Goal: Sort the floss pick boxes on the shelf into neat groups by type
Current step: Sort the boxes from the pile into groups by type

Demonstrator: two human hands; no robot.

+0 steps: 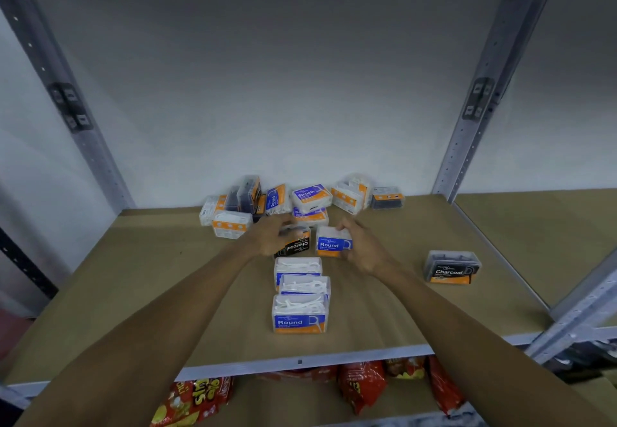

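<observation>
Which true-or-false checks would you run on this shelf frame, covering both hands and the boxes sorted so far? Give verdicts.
1. The right hand holds a Round box. True.
2. The left hand holds a Smooth box. False: it holds a Charcoal box, whose label reads upside down.
3. Three clear boxes of white picks stand in a line toward the shelf front, and the nearest box is labelled Round. True.
4. The lone Charcoal box at the right sits on top of another box. False: it stands by itself on the shelf board.
5. The unsorted pile lies at the back of the shelf. True.
</observation>
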